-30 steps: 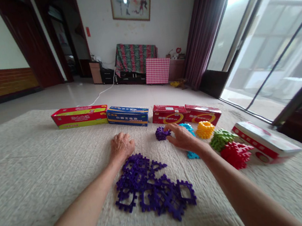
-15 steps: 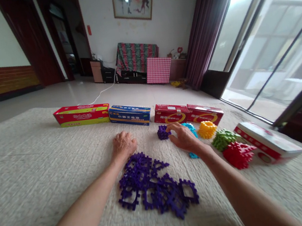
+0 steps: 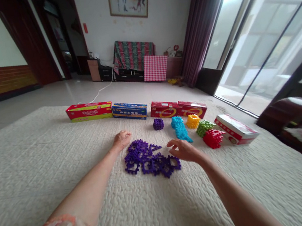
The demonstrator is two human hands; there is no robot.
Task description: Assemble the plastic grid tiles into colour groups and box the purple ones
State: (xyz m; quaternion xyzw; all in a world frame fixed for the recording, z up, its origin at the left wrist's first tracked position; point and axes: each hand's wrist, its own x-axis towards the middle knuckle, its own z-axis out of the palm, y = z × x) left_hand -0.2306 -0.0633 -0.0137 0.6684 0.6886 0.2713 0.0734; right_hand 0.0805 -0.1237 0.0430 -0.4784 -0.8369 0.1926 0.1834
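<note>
My left hand (image 3: 121, 139) rests on the quilted mat with its fingers curled closed. Whatever is inside it, if anything, is hidden. Just right of it lies a loose pile of purple toothed plastic building pieces (image 3: 138, 154), squares and triangles among them. My right hand (image 3: 183, 149) hovers by the right end of that pile, fingers bent and apart, with nothing seen in them. Beyond the pile sits a small purple cube (image 3: 158, 123) made of the same kind of pieces. Blue pieces (image 3: 179, 125) lie in a row past my right hand.
A yellow cube (image 3: 193, 121), a green block (image 3: 205, 127) and a red block (image 3: 213, 138) stand to the right. Along the back are a red-and-green box (image 3: 89, 111), a blue box (image 3: 130, 111) and two red boxes (image 3: 164, 109). A white box (image 3: 236, 128) lies at right.
My right hand has moved back from the purple cube toward the loose purple pile, uncovering the cube and blue pieces. My left hand stays beside the pile. The view has shifted.
</note>
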